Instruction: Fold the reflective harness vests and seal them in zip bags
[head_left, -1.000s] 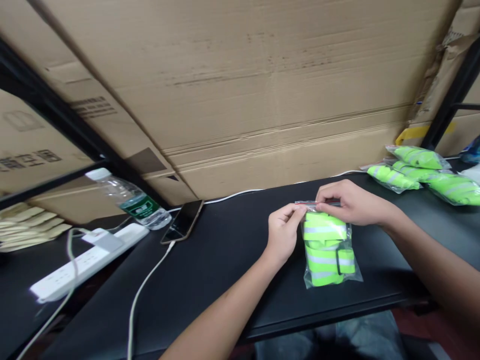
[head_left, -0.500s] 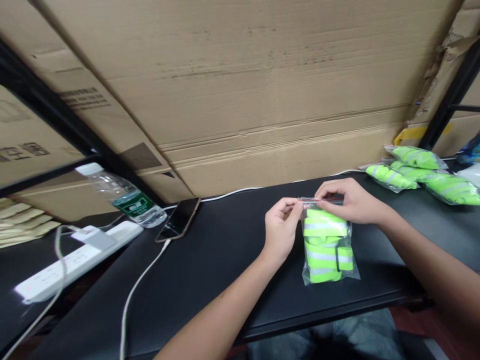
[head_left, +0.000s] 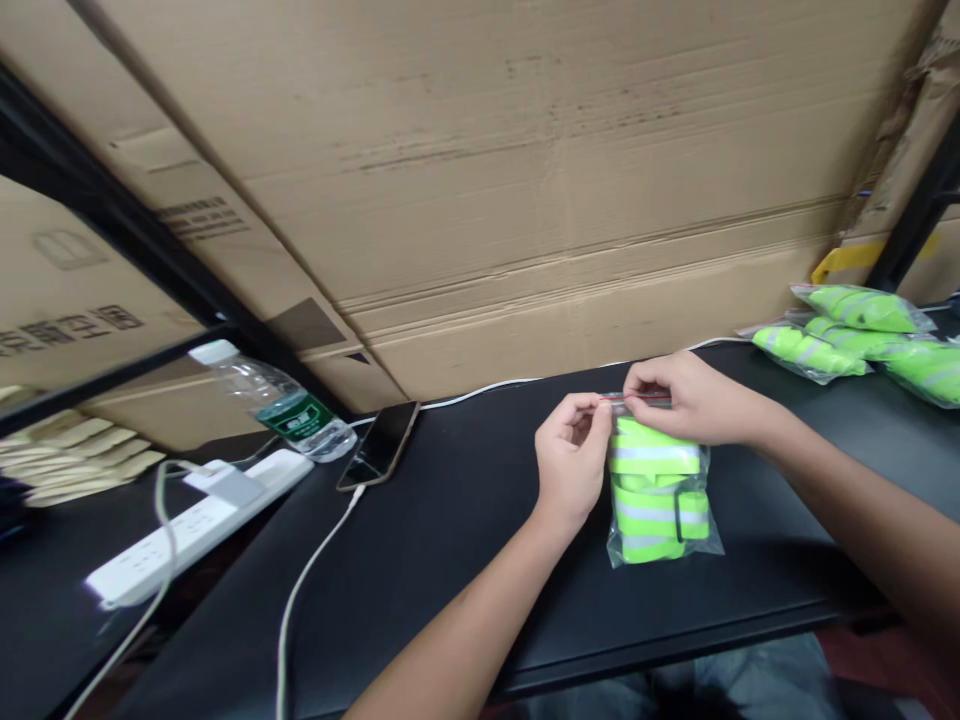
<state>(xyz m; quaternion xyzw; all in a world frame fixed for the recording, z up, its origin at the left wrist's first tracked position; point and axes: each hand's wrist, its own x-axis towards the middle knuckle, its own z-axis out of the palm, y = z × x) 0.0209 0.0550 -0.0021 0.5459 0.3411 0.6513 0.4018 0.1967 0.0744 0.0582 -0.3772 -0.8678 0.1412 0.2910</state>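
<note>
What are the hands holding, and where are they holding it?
A clear plastic bag with green, silver-striped bands inside: the left fingers and right fingers pinch its red-lined top edge.

A clear plastic bag [head_left: 703,545] of lime-green, silver-striped webbing [head_left: 649,512] is pinched at twelve o'clock by left hand [head_left: 574,452] and right hand [head_left: 682,397].

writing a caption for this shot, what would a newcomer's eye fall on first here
The neon-green striped bundle in a clear bag, right of centre, likely stands out first, the bag's top pinched by the left hand and right hand. Next come the similar green packets piled at the far right, then the green-labelled bottle on the left, beside the phone.
</note>
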